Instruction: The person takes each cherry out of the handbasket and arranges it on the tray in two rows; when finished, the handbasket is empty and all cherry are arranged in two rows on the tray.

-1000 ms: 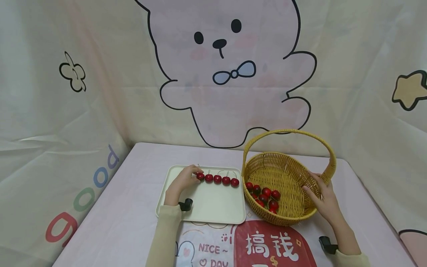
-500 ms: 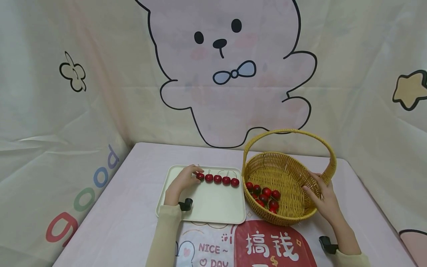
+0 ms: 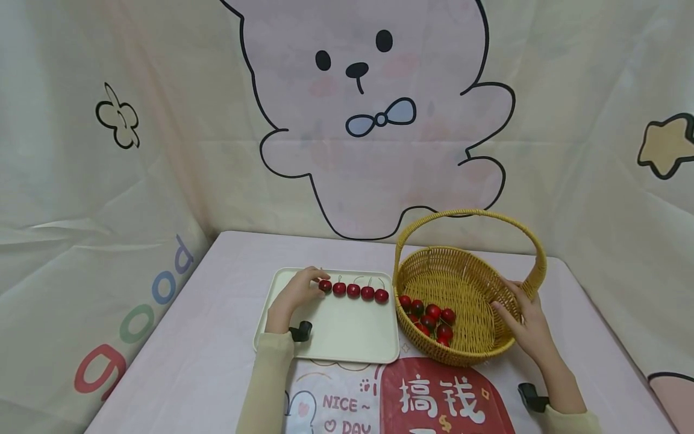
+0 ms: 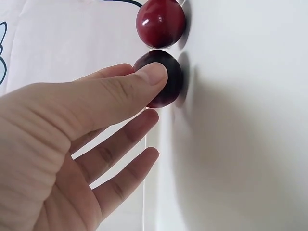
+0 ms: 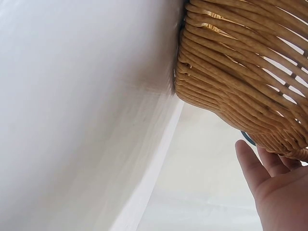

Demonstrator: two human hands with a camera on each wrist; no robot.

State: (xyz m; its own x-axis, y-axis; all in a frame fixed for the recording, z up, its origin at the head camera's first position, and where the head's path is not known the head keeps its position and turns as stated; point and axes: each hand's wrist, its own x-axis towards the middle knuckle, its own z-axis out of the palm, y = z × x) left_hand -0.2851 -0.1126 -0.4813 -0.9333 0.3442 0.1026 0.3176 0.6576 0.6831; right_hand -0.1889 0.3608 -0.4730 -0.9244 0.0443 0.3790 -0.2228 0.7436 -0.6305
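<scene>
On a cream rectangular tray point(image 3: 347, 334), several dark red cherries with stems stand in a row near the far edge. My left hand point(image 3: 297, 292) pinches the leftmost cherry point(image 4: 172, 91) between thumb and index finger. Its other fingers stretch out loosely below, and the cherry sits at the tray surface beside its neighbour point(image 4: 160, 23). To the right is a round yellow wicker basket point(image 3: 474, 289) with a tall arched handle. My right hand point(image 3: 531, 325) holds the basket's right rim, thumb inside and fingers outside. Several loose cherries point(image 3: 428, 322) lie in the basket's left part.
Tray and basket stand close together on a table with a pale cloth point(image 3: 217, 313). A printed mat point(image 3: 347, 404) with red and white patterns lies in front of them. Behind rises a cartoon-printed curtain point(image 3: 368, 169), and further fabric hangs on both sides.
</scene>
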